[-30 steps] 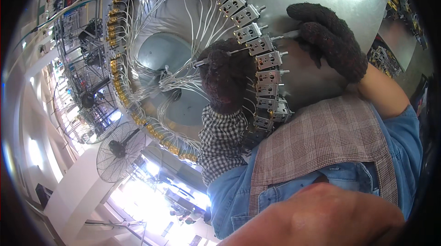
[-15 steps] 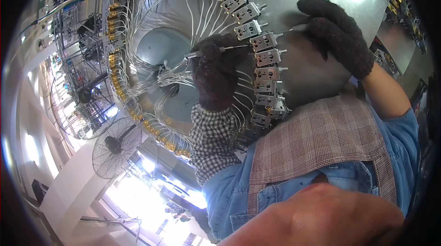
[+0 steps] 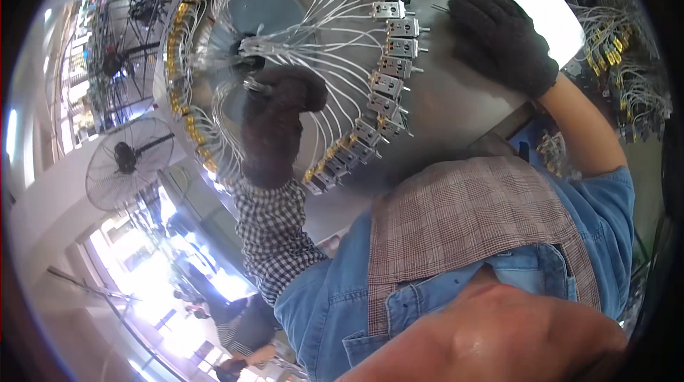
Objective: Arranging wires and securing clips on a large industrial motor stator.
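My left hand point(image 3: 274, 125), in a dark knitted glove, is closed round a slim metal tool point(image 3: 256, 86); only its shiny end shows. It hovers inside a ring of small silver metal boxes point(image 3: 402, 47), each with a short shaft pointing outward and white wires running inward. Those wires meet in a bundle point(image 3: 260, 47) at the middle, just beyond the left hand. My right hand point(image 3: 499, 40), also gloved, rests low over the metal tabletop point(image 3: 456, 107), right of the boxes. Thin pin-like tips point(image 3: 439, 8) stick out past its closed fingers; what they belong to is hidden.
Gold-coloured parts point(image 3: 174, 61) on wires line the ring's left side. More wired parts point(image 3: 609, 50) hang in clusters past the table's right edge. A standing fan point(image 3: 128, 157) and another person's arm point(image 3: 260, 355) are at the left and lower left.
My left hand has moved left, away from the boxes, and the tool's long shaft no longer shows. My right hand's fingers have drawn together. The ring sits higher in the view.
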A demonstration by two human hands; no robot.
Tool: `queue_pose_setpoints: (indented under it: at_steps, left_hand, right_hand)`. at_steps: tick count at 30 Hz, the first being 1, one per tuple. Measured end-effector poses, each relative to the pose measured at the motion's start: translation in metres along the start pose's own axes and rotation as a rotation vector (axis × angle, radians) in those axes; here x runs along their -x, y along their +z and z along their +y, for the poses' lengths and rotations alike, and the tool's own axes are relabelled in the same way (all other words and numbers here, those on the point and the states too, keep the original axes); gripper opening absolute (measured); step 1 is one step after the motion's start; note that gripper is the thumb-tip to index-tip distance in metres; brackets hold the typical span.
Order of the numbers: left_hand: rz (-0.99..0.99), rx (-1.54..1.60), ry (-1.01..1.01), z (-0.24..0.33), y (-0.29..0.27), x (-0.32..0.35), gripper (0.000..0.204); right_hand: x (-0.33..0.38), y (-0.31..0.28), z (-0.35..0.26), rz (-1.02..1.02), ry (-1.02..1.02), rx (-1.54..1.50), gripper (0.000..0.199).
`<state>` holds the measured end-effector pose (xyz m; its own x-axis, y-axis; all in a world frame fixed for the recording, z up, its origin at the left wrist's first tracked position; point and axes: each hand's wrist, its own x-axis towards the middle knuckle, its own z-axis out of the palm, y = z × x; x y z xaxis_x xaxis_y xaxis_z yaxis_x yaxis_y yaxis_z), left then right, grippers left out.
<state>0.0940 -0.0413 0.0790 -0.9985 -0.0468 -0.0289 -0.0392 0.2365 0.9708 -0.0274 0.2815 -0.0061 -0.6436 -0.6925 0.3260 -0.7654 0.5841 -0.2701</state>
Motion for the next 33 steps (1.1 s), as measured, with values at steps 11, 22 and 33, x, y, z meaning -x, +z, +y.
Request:
queue_pose_setpoints:
  at_steps: [11,22,33]
  left_hand:
    - [-0.054,-0.975,0.388,-0.019,0.102,0.055,0.022]
    - [0.179,-1.030,0.276,-0.026,0.106,0.059,0.035]
    - [0.699,-1.201,-0.044,-0.033,0.161,0.040,0.041]
  right_hand:
    - [-0.101,0.030,-0.040,-0.209,-1.032,0.048,0.072]
    - [-0.117,0.034,-0.069,-0.505,-0.876,0.045,0.060]
    - [-0.124,0.036,-0.061,-0.485,-0.937,-0.188,0.054]
